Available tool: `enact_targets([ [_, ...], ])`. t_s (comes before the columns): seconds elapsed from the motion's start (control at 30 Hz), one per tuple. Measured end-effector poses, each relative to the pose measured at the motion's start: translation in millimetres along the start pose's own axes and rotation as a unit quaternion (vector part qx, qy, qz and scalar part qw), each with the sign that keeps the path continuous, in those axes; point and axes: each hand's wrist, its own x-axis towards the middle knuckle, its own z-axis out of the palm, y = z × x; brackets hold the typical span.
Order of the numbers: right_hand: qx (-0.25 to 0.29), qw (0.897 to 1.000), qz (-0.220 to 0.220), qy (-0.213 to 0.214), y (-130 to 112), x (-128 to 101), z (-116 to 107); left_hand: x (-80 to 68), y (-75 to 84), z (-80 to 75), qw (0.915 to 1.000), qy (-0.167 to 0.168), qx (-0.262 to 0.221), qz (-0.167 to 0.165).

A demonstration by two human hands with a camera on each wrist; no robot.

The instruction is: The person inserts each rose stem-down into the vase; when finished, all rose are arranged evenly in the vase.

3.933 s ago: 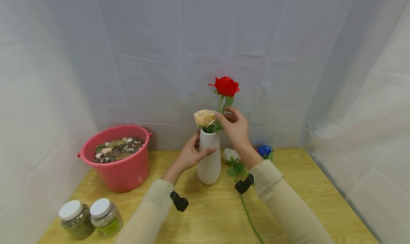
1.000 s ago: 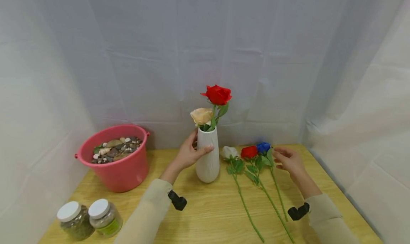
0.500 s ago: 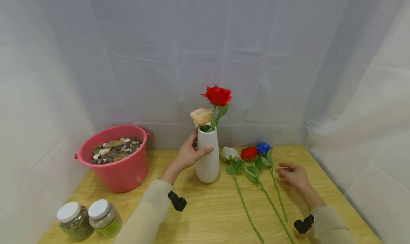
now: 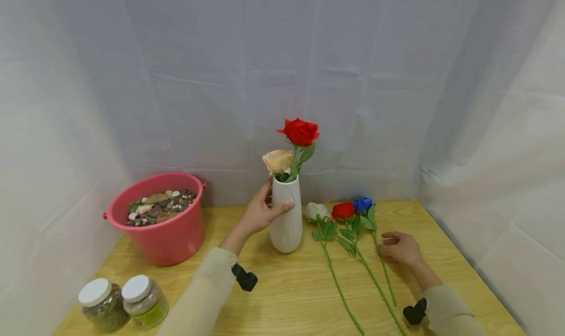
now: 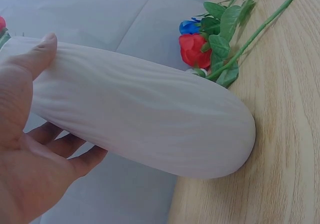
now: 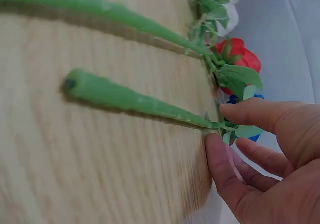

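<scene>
Right hand (image 4: 399,248) at 4 o'clock on the counter (image 4: 282,297), thumb and fingers pinching the blue rose stem (image 4: 384,270). Left hand (image 4: 260,212) wraps the white vase (image 4: 286,218) at center, upright, red rose (image 4: 300,131) and peach rose (image 4: 278,160) inside. Pink bucket (image 4: 159,233) at 9 o'clock.

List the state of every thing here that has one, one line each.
White ribbed ceramic vase: upright, held by left hand, two roses inside.
Blue rose stem: flat on table, pinched by right hand.
Pink plastic bucket: upright, filled with pebbles.
Two clear jars: white lids on.
</scene>
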Motion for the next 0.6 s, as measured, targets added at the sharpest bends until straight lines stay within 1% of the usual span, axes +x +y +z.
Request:
enact_targets([
  [0.1,-0.069,0.997,-0.023,0.008,-2,0,1,0.9,-0.8,0.5,1.0000,0.001,-0.002,0.000],
  [0.17,-0.092,0.995,-0.029,0.014,-3,0,3,1.0,-1.0,0.2,1.0000,0.003,-0.002,0.000],
  [0.23,-0.099,0.995,-0.029,0.016,-3,1,3,1.0,-0.8,-0.2,1.0000,0.002,-0.002,-0.001],
  [0.33,-0.097,0.995,-0.023,0.008,-3,2,3,0.9,-0.9,-0.4,1.0000,0.002,0.000,-0.003],
  [0.5,-0.127,0.992,-0.020,0.000,-11,1,5,-0.9,-0.9,-0.5,1.0000,0.002,0.001,-0.005],
  [0.6,-0.142,0.990,-0.015,0.003,-14,1,6,-1.6,-0.4,-0.4,1.0000,0.001,0.002,-0.006],
])
